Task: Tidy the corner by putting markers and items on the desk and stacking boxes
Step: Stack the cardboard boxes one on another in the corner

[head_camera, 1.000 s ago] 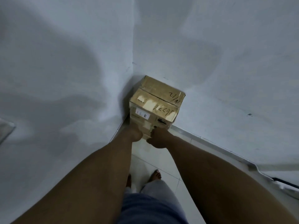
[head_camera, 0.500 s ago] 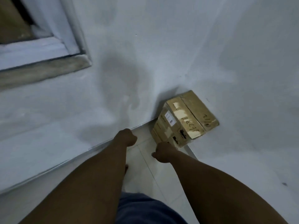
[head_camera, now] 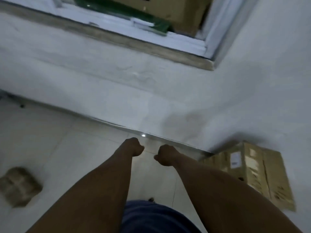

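A taped cardboard box (head_camera: 252, 169) with a white label and handwriting sits on the floor in the corner at the right, against the wall. My left hand (head_camera: 134, 147) and my right hand (head_camera: 165, 157) are held out over the floor tiles, both curled into fists with nothing in them. My right hand is well left of the box and not touching it. A smaller brown box (head_camera: 18, 185) lies on the floor at the far left, blurred.
A window sill (head_camera: 117, 39) runs along the wall above, with a large cardboard box (head_camera: 178, 12) and a green item (head_camera: 134, 17) behind the frame. A skirting strip (head_camera: 168, 140) edges the white tiled floor.
Both hands have let go of the corner box and drawn back. The view has swung left, so the box now lies at the right and a smaller box appears at the left.
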